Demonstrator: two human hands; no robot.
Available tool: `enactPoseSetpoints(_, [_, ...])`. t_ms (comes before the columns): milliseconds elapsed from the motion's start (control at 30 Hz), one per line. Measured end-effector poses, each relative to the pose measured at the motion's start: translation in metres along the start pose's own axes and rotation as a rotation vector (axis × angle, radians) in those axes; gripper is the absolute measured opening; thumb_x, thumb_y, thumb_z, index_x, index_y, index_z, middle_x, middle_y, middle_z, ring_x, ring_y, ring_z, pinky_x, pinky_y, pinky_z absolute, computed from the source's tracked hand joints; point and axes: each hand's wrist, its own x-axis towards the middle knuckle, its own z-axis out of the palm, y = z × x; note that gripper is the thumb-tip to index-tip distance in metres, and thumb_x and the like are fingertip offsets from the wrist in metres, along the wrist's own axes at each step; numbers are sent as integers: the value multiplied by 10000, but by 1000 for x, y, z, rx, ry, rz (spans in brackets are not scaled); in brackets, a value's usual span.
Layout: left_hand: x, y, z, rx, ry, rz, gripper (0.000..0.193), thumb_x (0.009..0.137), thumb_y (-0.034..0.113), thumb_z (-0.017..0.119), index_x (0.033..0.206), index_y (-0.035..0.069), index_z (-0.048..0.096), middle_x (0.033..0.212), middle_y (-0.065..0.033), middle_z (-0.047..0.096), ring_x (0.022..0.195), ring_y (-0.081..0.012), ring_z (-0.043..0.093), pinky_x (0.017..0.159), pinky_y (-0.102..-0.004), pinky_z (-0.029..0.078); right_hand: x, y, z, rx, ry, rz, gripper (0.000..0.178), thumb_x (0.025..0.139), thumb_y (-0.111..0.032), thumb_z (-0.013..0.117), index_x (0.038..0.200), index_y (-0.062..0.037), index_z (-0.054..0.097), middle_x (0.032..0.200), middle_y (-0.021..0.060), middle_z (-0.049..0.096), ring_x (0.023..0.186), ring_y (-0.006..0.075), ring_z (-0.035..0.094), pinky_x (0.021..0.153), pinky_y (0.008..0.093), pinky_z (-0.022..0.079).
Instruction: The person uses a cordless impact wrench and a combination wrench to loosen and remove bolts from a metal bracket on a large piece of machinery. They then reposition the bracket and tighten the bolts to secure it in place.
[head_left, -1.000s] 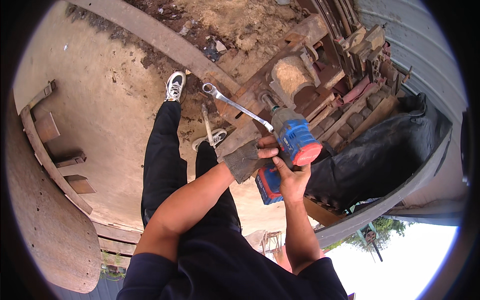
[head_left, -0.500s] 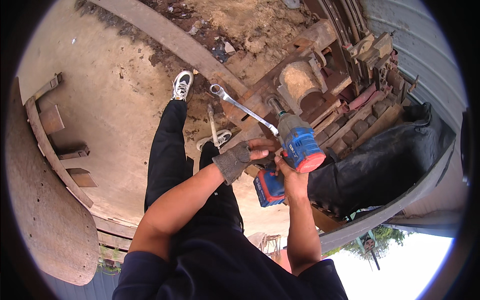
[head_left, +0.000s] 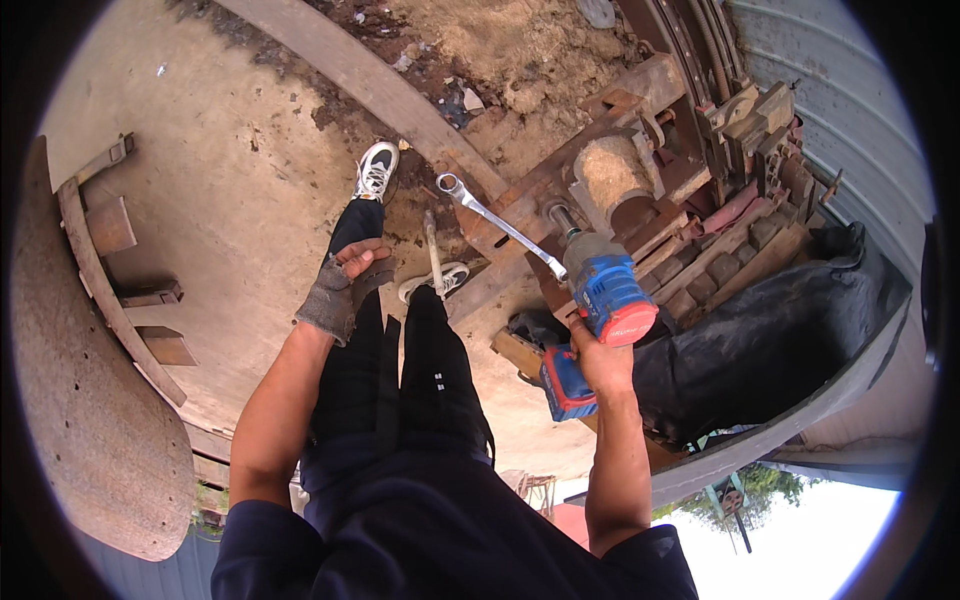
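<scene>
My right hand (head_left: 600, 358) grips a blue cordless impact wrench (head_left: 603, 285) by its handle; the blue and red battery (head_left: 567, 383) sits at the handle's foot. Its socket (head_left: 563, 218) points at the rusty metal frame (head_left: 520, 205), where the exact contact is hard to see. A long silver ring spanner (head_left: 505, 228) slants across the frame, its near end beside the impact wrench. Away to the left, my left hand (head_left: 345, 290), in a grey fingerless glove, is over my left thigh. Its fingers are curled, and the inside of the hand is hidden.
A pale-handled tool (head_left: 432, 250) stands by my right shoe. Rusty blocks (head_left: 705, 285) and a black sheet (head_left: 760, 345) lie to the right. A curved metal plate with brackets (head_left: 95, 270) stands at left. A flat beam (head_left: 370, 85) crosses the floor ahead.
My left hand has moved away from the impact wrench, left and up over my thigh, and its fingers have curled. My right hand keeps hold of the impact wrench. The view has shifted slightly.
</scene>
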Motion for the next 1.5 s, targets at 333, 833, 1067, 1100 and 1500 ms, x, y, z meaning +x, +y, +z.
enactPoseSetpoints(333, [-14, 24, -37, -63, 109, 71, 589, 883, 240, 731, 1372, -17, 527, 1238, -137, 648, 1134, -281, 643, 1016, -422, 524, 1, -17, -25, -489, -8, -391, 193, 861, -168, 726, 955, -2, 699, 936, 161, 724, 815, 292, 717, 751, 382, 552])
enactPoseSetpoints(833, [-13, 21, -42, -54, 169, 107, 608, 893, 251, 742, 1380, -37, 521, 1255, -168, 656, 1132, -268, 649, 1024, -387, 521, 22, -12, -49, -558, -110, -385, 229, 754, -193, 812, 869, -9, 738, 841, 203, 731, 801, 360, 723, 739, 399, 558])
enactPoseSetpoints(1067, [-11, 17, -46, -50, 142, 92, 571, 901, 218, 741, 1368, -40, 537, 1259, -163, 660, 1137, -259, 648, 1017, -367, 524, 30, 10, -54, -601, -116, -390, 239, 739, -207, 822, 864, -18, 743, 860, 206, 732, 811, 380, 715, 728, 417, 559])
enactPoseSetpoints(1100, [-12, 17, -44, -54, 140, 91, 565, 900, 204, 742, 1367, -41, 539, 1258, -162, 661, 1139, -258, 647, 1016, -363, 524, 30, 7, -53, -554, -125, -386, 242, 739, -208, 823, 863, -16, 742, 855, 206, 732, 808, 378, 715, 725, 417, 559])
enactPoseSetpoints(1500, [59, -44, 133, 1995, -376, 1256, 725, 780, 190, 746, 1451, 90, 492, 1547, -85, 429, 1393, -316, 430, 1106, -484, 404, 25, -17, -56, -488, -136, -302, 252, 749, -197, 814, 889, -1, 740, 834, 213, 724, 780, 351, 724, 714, 383, 553])
